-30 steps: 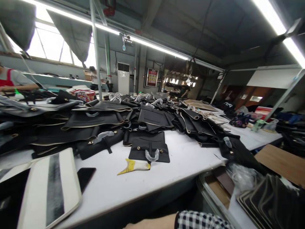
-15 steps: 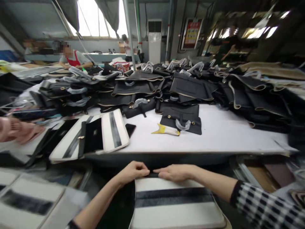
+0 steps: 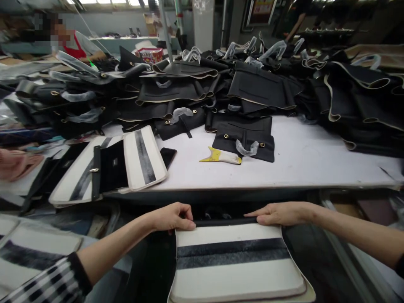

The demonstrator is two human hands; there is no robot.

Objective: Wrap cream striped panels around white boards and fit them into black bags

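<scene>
A white bag panel (image 3: 233, 277) with a dark smudged stripe lies low in front of me, its black top edge facing the table. At its upper left corner my left hand (image 3: 179, 216) is closed, the thumb on top and the fingers curled under. My right hand (image 3: 280, 213) grips the same black edge near the right corner, thumb and forefinger along it. Below the panel things are too dark to make out. Another white panel (image 3: 147, 160) with a black piece and metal clasp lies on the table at left, beside a phone (image 3: 168, 156).
On the white table (image 3: 195, 176) lie a yellow-and-white tool (image 3: 221, 156) and a black bag piece (image 3: 243, 141) with a wrapped handle. Black leather pieces (image 3: 261, 86) are heaped behind. Striped white panels (image 3: 34, 256) sit at lower left. Co-workers are in the background.
My hands have moved apart along the panel's black edge, left hand to the left corner and right hand toward the right one. The view has tilted down.
</scene>
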